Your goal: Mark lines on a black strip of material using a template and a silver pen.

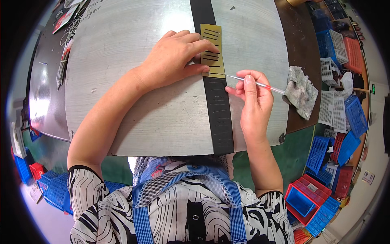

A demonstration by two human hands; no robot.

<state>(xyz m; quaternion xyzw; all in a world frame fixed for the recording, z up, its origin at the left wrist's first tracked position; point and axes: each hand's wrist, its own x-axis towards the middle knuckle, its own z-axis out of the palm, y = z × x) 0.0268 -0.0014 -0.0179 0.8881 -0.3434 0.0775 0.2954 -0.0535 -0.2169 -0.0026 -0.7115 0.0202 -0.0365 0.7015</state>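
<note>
A long black strip (221,126) runs from the far edge of the board to its near edge, with thin light lines marked across the near part. On it lies a yellow-brown slotted template (215,62). My left hand (180,53) presses the template down, its fingers stretched and spread over the left side and middle. In my right hand (256,97) is a thin pen refill (264,86), pinched between thumb and fingers. Its metal tip points left and meets the template's near right corner, by the lowest slot.
The pale board (162,118) lies on a dark table (300,53). A stained grey cloth (301,91) sits at its right edge. At left are several thin refills (63,63) and wire rings. Blue, red and white plastic baskets (319,154) stack up on the right, more (55,189) at lower left.
</note>
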